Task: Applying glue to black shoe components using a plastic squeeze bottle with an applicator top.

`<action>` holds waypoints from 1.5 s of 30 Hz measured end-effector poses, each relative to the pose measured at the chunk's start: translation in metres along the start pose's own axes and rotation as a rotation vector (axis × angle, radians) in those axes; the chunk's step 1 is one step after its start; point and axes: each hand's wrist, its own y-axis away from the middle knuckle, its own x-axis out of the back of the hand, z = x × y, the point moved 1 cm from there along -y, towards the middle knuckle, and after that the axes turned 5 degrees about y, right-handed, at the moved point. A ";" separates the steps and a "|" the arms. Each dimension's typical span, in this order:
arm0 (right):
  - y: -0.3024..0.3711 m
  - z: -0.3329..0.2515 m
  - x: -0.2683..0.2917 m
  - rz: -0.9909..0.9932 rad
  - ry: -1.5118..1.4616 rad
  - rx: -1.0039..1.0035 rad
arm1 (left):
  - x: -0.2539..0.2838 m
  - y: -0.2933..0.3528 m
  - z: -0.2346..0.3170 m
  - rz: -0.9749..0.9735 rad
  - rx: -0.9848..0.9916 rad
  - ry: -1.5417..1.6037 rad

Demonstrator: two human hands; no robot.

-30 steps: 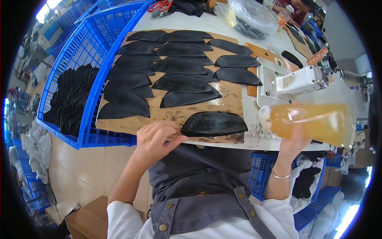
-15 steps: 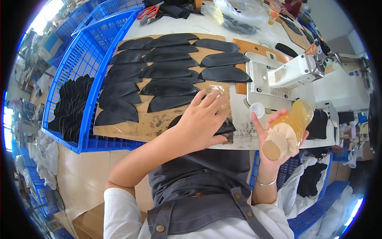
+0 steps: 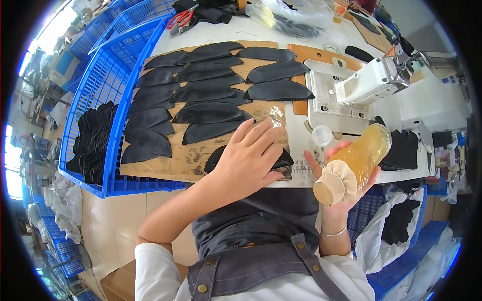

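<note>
Above the worktop's (image 3: 297, 143) near edge, the bottle (image 3: 370, 149) is gleaming like clear, glossy plastic, while the cream cover (image 3: 337, 182) on its end is looking like matt, gathered cloth. The small cup (image 3: 321, 135) is appearing as smooth, translucent plastic. The cardboard (image 3: 188, 161) is showing dull, smudged paper, with a shiny patch (image 3: 276, 116) glinting near its right edge. Across it, the black pieces (image 3: 211, 113) are presenting smooth, mostly matt, leather-like faces. Toward the worktop's far edge, the bag (image 3: 296, 20) is catching light as wrinkled, clear plastic. The bracelet (image 3: 335, 234) is shining like polished metal.
</note>
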 end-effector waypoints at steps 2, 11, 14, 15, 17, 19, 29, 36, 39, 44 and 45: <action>0.002 0.001 0.001 0.014 0.006 -0.013 | -0.006 -0.002 0.000 0.040 -0.022 0.062; 0.007 0.008 -0.009 0.083 -0.011 -0.068 | -0.022 -0.013 0.004 0.078 -0.033 0.135; 0.006 0.006 -0.012 0.044 -0.006 -0.072 | -0.022 -0.010 0.001 0.084 -0.041 0.149; 0.007 0.004 -0.010 0.032 0.000 -0.080 | -0.021 -0.009 0.001 0.091 -0.052 0.158; 0.007 0.003 -0.008 0.027 -0.010 -0.090 | -0.018 -0.008 -0.001 0.098 -0.056 0.160; 0.008 0.004 -0.008 0.025 -0.023 -0.095 | -0.014 -0.006 -0.003 0.172 0.012 0.203; 0.006 0.020 -0.018 0.072 0.006 -0.136 | 0.013 0.007 -0.016 0.392 0.211 0.456; 0.006 0.020 -0.009 0.047 0.044 -0.160 | 0.111 0.003 -0.047 0.574 0.437 0.933; 0.005 0.019 -0.010 0.073 0.040 -0.182 | 0.130 -0.027 -0.060 0.619 0.394 0.727; 0.005 0.018 -0.011 0.084 0.035 -0.196 | 0.121 -0.100 -0.117 0.722 0.341 0.257; 0.005 0.019 -0.011 0.101 0.022 -0.199 | 0.110 -0.117 -0.135 0.753 0.385 0.232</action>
